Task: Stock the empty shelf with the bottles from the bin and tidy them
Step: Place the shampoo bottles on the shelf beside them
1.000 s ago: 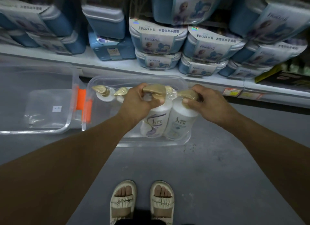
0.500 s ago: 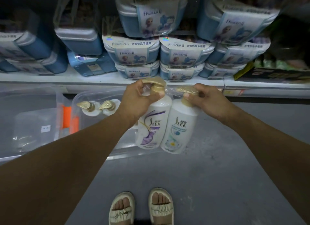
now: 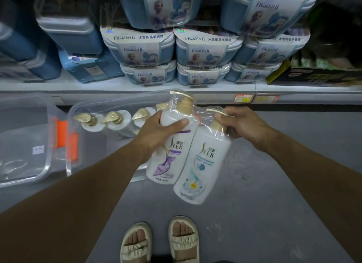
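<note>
Our left hand (image 3: 156, 134) wraps the purple-label bottle (image 3: 170, 145) at its shoulder; our right hand (image 3: 244, 125) pinches the green-label bottle (image 3: 201, 164) by the neck. Both hang base-down, pumps toward the shelf (image 3: 137, 90), bin (image 3: 88, 125) to our left.

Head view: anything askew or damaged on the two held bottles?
No damage or spill visible. Both tilt: the left hand grips the purple-label bottle, the right hand the lotus-label bottle, their bases touching. Clear plastic wrap covers both gold pumps.
</note>
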Demonstrator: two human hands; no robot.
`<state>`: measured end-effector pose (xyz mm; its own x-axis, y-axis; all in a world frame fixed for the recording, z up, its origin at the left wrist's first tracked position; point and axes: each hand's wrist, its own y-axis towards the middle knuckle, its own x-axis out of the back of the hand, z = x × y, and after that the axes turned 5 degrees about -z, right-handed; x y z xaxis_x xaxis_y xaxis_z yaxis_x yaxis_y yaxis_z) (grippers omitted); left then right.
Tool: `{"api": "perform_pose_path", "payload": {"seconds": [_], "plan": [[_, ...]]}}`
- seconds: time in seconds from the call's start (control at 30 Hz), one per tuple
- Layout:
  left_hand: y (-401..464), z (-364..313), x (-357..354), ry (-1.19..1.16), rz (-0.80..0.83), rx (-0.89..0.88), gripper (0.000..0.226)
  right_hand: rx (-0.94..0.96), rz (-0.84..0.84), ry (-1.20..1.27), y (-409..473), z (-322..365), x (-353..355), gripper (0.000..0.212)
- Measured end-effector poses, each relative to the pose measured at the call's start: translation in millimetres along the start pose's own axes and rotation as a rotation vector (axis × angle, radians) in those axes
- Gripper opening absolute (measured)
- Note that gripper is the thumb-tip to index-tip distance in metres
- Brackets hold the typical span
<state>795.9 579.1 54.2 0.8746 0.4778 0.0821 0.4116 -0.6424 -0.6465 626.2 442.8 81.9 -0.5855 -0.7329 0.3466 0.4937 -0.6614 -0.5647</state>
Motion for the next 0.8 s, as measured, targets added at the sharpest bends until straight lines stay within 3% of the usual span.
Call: {"api": "perform_pose_path", "payload": {"seconds": [0.17,0.37,0.5,0.73,0.8], "plan": [[1.1,16.2,1.2,0.065,0.005,-0.021,0.052,-0.024,-0.016,0.028,1.2,-2.7,-2.5,0.035],[-18.7,-6.8,6.7,0.12,-0.087,-0.103,0.044,0.013,-0.041,0.078,-12.4,21.7,2.4,0.023],[-46.0,-45.9,13.5,0.091,-0.123,-0.135,0.059,0.045,-0.095,0.095,-33.6,59.5,16.7,0.04],[-100.0,-130.0,23.0,0.033,-0.213,-0.222,0.059,0.129,-0.223,0.173,-82.7,148.3,49.7,0.03],[-113.8,-155.5,28.1,0.028,-0.249,-0.231,0.059,0.17,-0.237,0.144,-100.3,174.9,59.6,0.039]]}}
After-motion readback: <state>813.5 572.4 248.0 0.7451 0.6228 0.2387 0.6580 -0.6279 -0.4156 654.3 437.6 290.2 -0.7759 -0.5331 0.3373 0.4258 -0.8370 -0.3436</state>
